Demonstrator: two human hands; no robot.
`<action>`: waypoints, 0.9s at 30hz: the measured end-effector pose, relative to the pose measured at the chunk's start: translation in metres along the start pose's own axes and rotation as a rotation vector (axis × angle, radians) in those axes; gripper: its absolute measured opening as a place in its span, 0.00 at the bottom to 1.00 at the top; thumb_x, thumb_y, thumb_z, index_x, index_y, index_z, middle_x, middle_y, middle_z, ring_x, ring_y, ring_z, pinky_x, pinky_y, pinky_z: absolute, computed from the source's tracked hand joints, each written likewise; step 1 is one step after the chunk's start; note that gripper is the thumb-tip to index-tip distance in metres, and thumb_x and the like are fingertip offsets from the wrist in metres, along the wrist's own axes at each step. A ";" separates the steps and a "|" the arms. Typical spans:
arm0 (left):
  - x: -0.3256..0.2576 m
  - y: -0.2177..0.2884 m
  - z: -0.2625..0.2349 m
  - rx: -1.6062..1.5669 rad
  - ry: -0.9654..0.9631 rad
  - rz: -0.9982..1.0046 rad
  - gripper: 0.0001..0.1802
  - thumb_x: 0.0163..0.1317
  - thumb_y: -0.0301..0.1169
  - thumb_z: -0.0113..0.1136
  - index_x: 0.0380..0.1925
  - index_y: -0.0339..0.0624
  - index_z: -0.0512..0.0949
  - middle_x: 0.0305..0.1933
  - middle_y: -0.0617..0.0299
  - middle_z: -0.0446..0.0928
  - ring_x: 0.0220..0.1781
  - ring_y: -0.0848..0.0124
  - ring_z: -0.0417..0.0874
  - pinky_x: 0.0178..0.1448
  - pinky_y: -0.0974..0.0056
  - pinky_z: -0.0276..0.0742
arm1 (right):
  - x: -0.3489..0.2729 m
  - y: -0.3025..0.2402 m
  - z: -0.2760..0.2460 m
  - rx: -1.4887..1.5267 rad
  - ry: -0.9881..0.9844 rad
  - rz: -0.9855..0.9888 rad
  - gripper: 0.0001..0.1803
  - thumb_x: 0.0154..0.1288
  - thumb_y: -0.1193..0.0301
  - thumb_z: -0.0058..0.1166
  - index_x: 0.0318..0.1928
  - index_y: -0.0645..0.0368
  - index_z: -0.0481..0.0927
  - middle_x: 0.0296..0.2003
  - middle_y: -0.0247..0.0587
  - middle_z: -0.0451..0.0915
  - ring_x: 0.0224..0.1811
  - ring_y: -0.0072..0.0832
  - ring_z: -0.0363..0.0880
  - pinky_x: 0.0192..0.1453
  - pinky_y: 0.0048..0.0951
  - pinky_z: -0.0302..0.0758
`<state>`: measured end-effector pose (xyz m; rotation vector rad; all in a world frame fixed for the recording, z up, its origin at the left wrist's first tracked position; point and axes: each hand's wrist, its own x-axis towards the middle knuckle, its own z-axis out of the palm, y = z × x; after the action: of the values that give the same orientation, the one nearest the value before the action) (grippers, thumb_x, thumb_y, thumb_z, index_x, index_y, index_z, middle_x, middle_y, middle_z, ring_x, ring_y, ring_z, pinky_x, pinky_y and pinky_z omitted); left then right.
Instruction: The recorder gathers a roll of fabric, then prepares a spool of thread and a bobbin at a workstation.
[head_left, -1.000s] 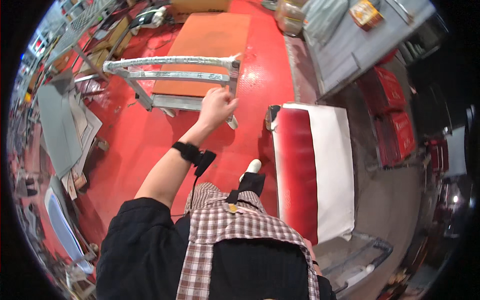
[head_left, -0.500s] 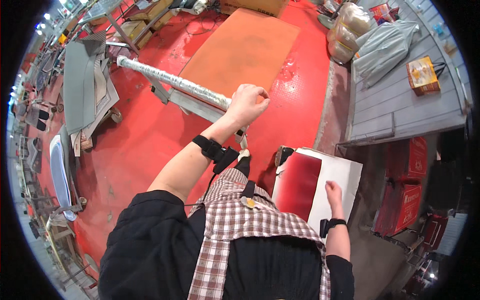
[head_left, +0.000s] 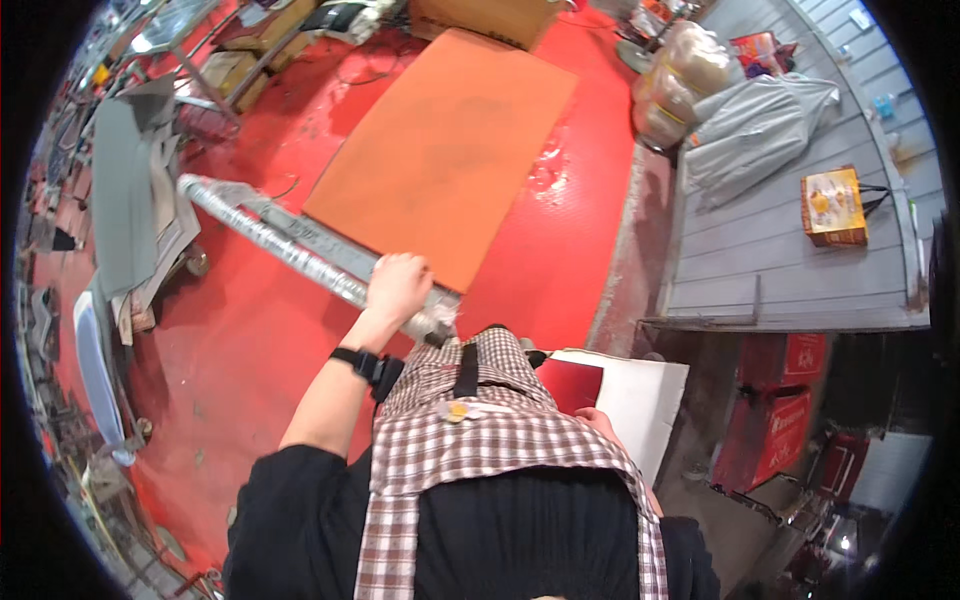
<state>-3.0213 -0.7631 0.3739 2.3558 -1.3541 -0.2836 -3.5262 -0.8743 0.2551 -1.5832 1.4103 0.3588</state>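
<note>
Touching one trolley [head_left: 290,256]: one hand [head_left: 400,286]

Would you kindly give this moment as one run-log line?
Left hand: at wrapped handle | right hand: partly hidden behind apron, near red-and-white panel | orange panel: beyond handle

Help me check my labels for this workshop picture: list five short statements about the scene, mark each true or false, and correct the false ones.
1. The left hand is at the cart handle. True.
2. The large flat board beyond it is blue. False: the board is orange.
3. The bag is on the gray table. True.
4. The person's apron is plain black. False: the apron is checked brown and white.
5. The right hand is partly hidden by the apron. True.
</note>
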 end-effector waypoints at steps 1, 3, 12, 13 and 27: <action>0.003 0.002 -0.003 -0.108 0.070 0.010 0.08 0.56 0.32 0.55 0.30 0.39 0.79 0.32 0.52 0.79 0.41 0.55 0.80 0.50 0.51 0.73 | 0.007 -0.007 -0.009 -0.085 -0.028 -0.022 0.15 0.59 0.69 0.57 0.45 0.61 0.82 0.42 0.47 0.83 0.47 0.35 0.81 0.52 0.32 0.76; 0.009 0.007 -0.011 -0.227 0.181 0.029 0.08 0.58 0.31 0.55 0.31 0.38 0.78 0.31 0.50 0.79 0.38 0.52 0.80 0.43 0.52 0.75 | 0.031 -0.028 -0.034 -0.170 -0.051 -0.071 0.16 0.58 0.68 0.57 0.46 0.62 0.81 0.42 0.48 0.83 0.47 0.36 0.81 0.52 0.33 0.76; 0.020 0.015 -0.013 -0.243 0.324 -0.273 0.06 0.58 0.26 0.58 0.33 0.37 0.79 0.34 0.51 0.80 0.37 0.54 0.80 0.42 0.57 0.75 | 0.178 -0.102 -0.156 -0.261 0.089 -0.359 0.12 0.59 0.71 0.56 0.43 0.61 0.83 0.36 0.41 0.83 0.39 0.25 0.80 0.46 0.28 0.76; 0.017 0.010 -0.007 -0.211 0.343 -0.290 0.06 0.58 0.26 0.57 0.33 0.36 0.79 0.33 0.50 0.80 0.37 0.53 0.80 0.42 0.56 0.75 | 0.196 -0.096 -0.167 -0.268 0.022 -0.356 0.14 0.59 0.66 0.55 0.43 0.60 0.82 0.37 0.44 0.83 0.42 0.33 0.81 0.48 0.33 0.76; 0.265 0.172 0.061 -0.155 0.105 -0.382 0.14 0.53 0.32 0.61 0.40 0.39 0.78 0.36 0.52 0.81 0.41 0.55 0.82 0.45 0.57 0.77 | 0.381 -0.256 -0.439 -0.159 0.025 -0.460 0.17 0.63 0.66 0.53 0.49 0.62 0.79 0.44 0.47 0.82 0.48 0.33 0.81 0.54 0.31 0.75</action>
<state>-3.0429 -1.0828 0.4016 2.4443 -0.7981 -0.3535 -3.3458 -1.4810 0.3096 -1.9883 1.0113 0.1782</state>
